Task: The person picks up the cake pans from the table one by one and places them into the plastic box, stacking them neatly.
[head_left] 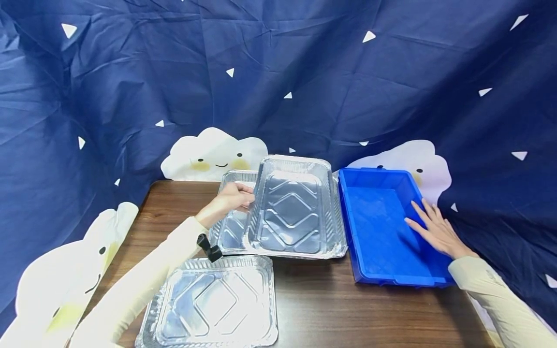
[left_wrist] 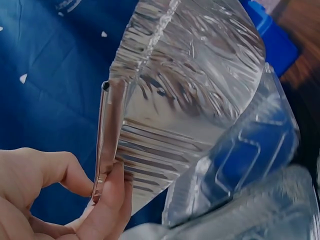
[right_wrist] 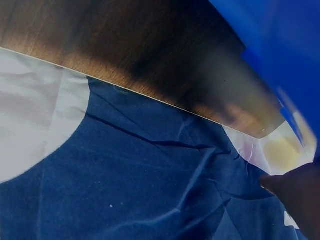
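My left hand (head_left: 232, 199) pinches the left rim of an aluminum foil tray (head_left: 289, 210), which is raised and tilted at the middle of the table. In the left wrist view the thumb and fingers (left_wrist: 107, 202) close on the folded rim of this foil tray (left_wrist: 195, 65). Partly behind it on the left lies a second foil tray (head_left: 230, 232). Nearer the front is a third foil tray (head_left: 215, 302). My right hand (head_left: 438, 232) has its fingers spread at the right wall of a blue plastic bin (head_left: 378, 222); whether it touches the wall is unclear.
All of this stands on a brown wooden table (head_left: 322, 309). A dark blue curtain (head_left: 304, 58) with white triangles and clouds hangs behind and around it. The bin is close to the held tray's right side. A small black device (head_left: 210, 248) sits on the left wrist.
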Motion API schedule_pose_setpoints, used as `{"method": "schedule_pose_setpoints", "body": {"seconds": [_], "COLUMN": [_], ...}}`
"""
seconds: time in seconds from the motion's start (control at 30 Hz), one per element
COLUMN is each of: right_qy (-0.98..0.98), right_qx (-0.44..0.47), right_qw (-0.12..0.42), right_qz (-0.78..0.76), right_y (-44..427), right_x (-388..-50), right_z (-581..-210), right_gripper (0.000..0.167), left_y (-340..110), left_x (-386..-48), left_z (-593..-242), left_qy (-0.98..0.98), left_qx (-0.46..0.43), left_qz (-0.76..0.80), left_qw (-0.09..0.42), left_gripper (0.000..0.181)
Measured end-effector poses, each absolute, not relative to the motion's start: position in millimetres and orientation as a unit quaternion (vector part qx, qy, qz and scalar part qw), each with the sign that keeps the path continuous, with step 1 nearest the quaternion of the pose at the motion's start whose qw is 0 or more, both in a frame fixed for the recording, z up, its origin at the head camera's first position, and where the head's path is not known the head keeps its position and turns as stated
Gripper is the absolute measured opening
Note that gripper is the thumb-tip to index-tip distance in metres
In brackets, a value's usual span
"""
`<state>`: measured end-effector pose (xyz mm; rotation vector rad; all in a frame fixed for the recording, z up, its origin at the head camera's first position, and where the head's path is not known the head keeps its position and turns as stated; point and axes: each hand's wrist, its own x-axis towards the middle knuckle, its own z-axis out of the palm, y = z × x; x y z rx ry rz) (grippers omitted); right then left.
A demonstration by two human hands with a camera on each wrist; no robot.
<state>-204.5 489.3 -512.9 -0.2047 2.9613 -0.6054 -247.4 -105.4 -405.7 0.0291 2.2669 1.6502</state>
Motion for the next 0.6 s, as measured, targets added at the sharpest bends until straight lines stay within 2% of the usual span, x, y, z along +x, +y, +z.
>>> {"method": "schedule_pose_setpoints", "body": {"seconds": [0.23, 0.6], "right_qy": [0.974, 0.973], "right_qx": [-0.068, -0.068], "right_qw": [0.056, 0.053], "right_qz": [-0.209, -0.215], "right_y": [489.1, 489.0], "right_x": [-204.2, -205.2], "right_z": [-513.0, -515.1], "right_gripper": [0.077, 0.074], "left_y": [-63.7, -2.0], "left_x": [-245.7, -249.5], "left_z": [-407.6, -412.8], "left_qy": [0.776, 0.752], "left_qx": [-0.005, -0.008], "left_qz": [0.61, 0.638], "left_qw": [0.158, 0.165], "left_gripper": [0.032, 0.031]}}
